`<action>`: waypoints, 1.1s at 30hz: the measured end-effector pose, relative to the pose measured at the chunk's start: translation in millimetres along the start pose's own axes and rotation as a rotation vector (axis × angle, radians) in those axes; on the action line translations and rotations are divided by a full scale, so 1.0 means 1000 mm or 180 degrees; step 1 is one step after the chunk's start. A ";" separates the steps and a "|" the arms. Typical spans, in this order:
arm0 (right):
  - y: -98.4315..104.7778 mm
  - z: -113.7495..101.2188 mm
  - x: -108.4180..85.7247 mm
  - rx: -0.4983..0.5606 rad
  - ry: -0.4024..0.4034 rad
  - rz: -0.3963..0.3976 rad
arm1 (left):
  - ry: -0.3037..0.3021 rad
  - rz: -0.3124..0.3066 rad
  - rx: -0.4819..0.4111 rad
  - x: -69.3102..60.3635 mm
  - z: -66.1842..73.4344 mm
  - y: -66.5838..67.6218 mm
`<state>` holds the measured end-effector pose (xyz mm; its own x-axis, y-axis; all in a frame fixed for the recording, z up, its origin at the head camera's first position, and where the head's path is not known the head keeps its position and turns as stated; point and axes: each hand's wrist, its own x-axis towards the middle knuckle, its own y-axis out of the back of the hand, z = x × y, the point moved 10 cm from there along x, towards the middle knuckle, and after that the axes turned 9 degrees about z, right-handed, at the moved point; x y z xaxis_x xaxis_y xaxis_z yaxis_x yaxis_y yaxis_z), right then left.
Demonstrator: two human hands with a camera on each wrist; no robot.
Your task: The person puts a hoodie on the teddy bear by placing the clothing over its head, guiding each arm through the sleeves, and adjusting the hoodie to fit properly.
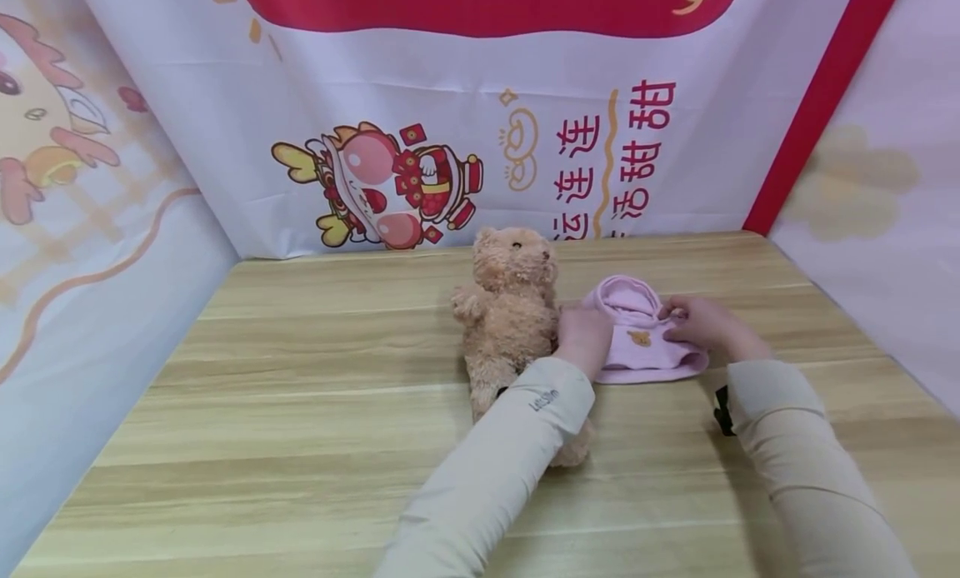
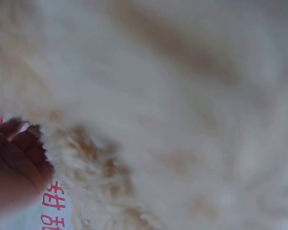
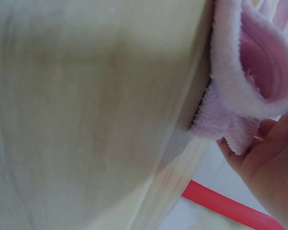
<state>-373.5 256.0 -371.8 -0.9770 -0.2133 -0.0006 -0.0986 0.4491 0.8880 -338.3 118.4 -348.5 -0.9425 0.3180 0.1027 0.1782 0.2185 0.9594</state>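
A small pink hooded doll sweater (image 1: 637, 345) with a bear patch on its front lies on the table, hood away from me. My right hand (image 1: 705, 324) pinches its right side near the sleeve; the right wrist view shows my fingers (image 3: 252, 158) at the fuzzy pink cloth, beside its wide opening. At the left side of the sweater, my left hand (image 1: 585, 336) grips the edge with curled fingers, its fingertips mostly hidden. A light brown teddy bear (image 1: 517, 320) lies just left of that hand, partly covered by my left forearm. Its blurred fur (image 2: 96, 167) fills much of the left wrist view.
The wood-grain table (image 1: 300, 411) extends left of the bear and toward me. A printed white and red cloth (image 1: 412, 78) hangs along the back edge, and more printed cloth stands at the left and right sides.
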 end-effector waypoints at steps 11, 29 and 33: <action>-0.001 -0.003 0.004 0.0171 -0.0068 0.0051 | 0.0065 -0.0203 -0.0211 -0.004 -0.008 -0.009; 0.018 -0.016 0.009 0.0303 -0.0097 0.0564 | 0.0272 0.0044 -0.1123 0.008 -0.025 0.001; 0.032 -0.024 0.012 0.0352 -0.0093 0.0966 | 0.0438 0.0346 -0.1853 0.012 -0.043 0.018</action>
<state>-384.3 247.4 -332.1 -0.9698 -0.0310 0.2420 0.1796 0.5803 0.7943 -358.3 86.6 -319.0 -0.9624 0.1794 0.2040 0.1284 -0.3615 0.9235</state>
